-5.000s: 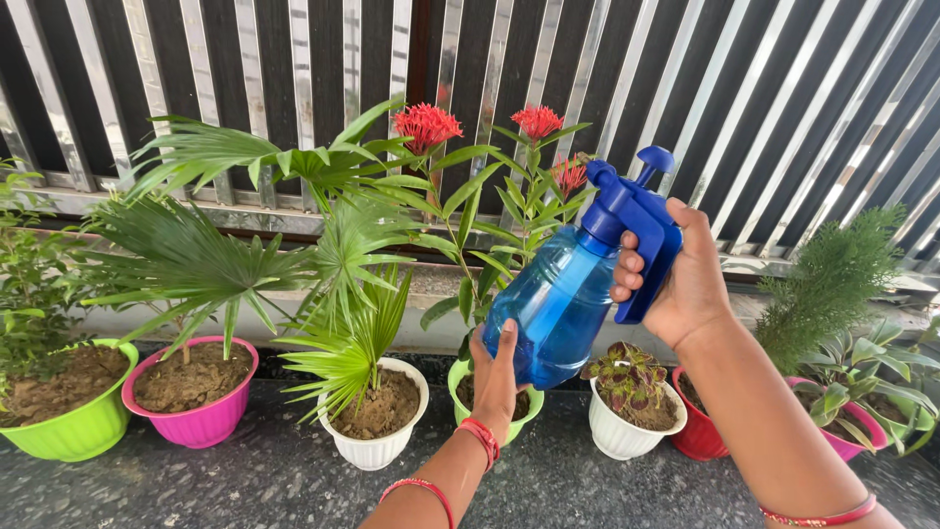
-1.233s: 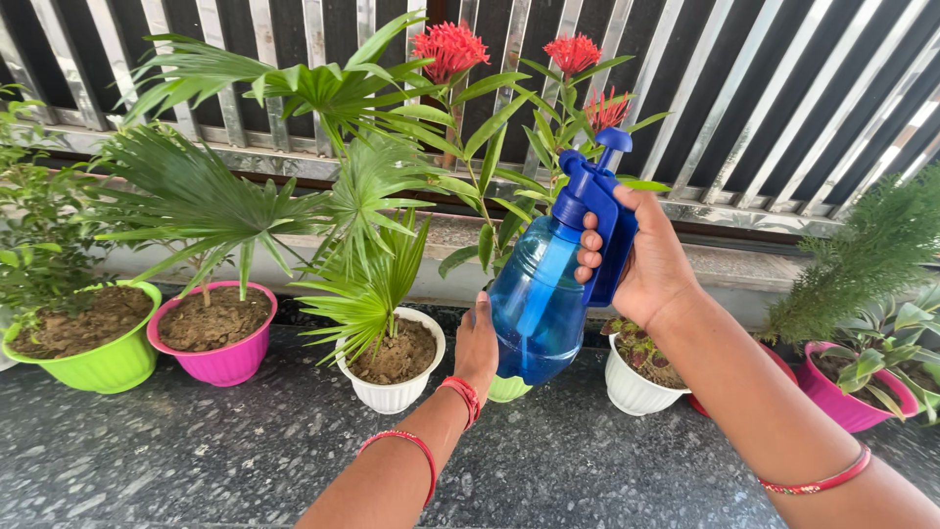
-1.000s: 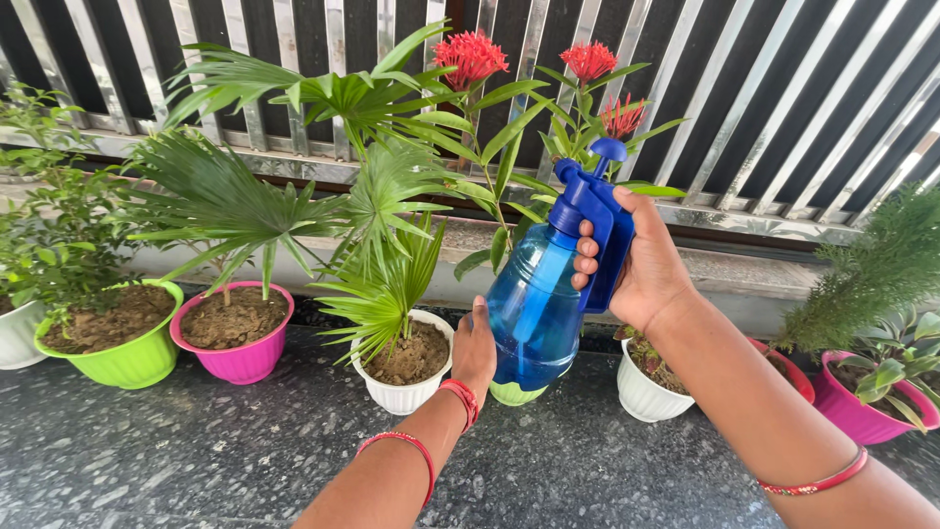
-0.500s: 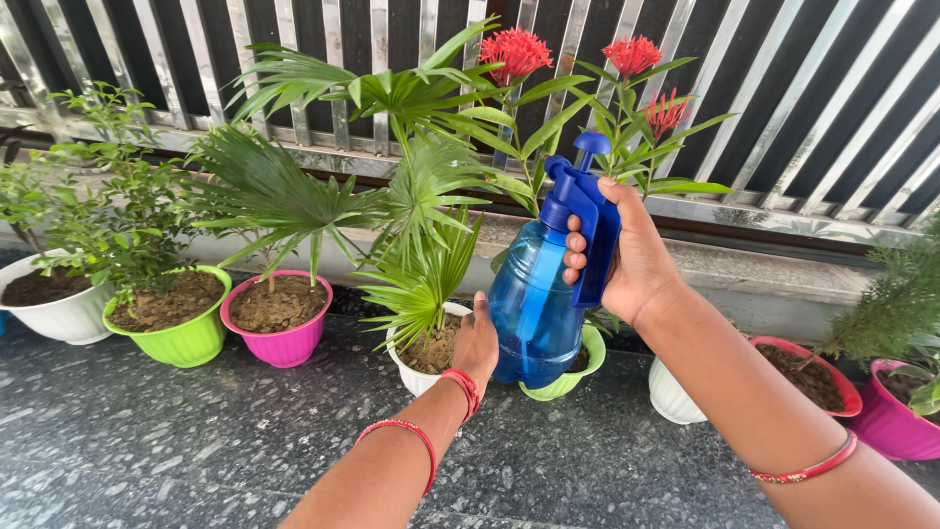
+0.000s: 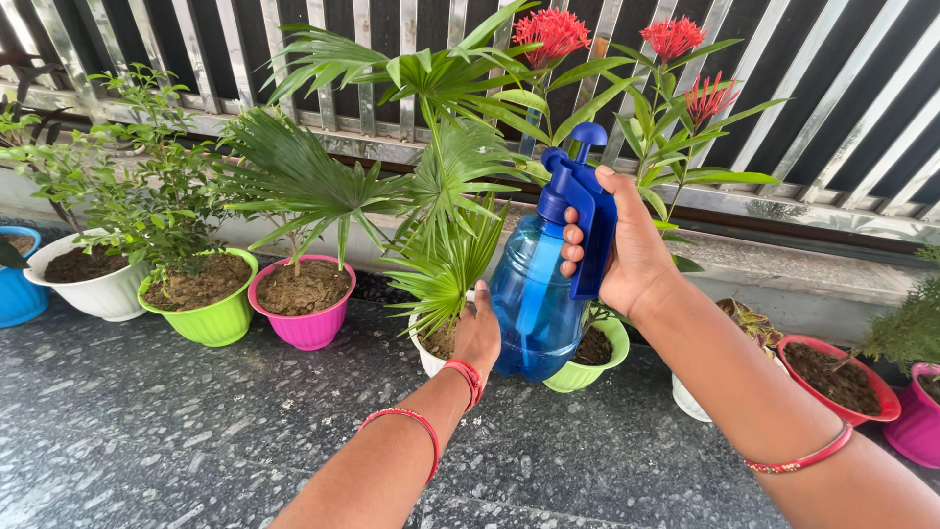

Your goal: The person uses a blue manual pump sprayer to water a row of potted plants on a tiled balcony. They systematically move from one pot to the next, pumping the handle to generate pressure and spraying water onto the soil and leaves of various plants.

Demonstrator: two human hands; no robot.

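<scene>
Head view: the right hand stays clenched on the sprayer handle, the left hand cupping its base. Both have drifted left over the last second, so the nozzle now faces the palm instead of the red flowers.

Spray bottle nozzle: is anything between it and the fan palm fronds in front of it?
Nothing visible. The spray bottle, held by the right hand and steadied below by the left hand, has its nozzle just beside the fan palm fronds, open air between.
</scene>
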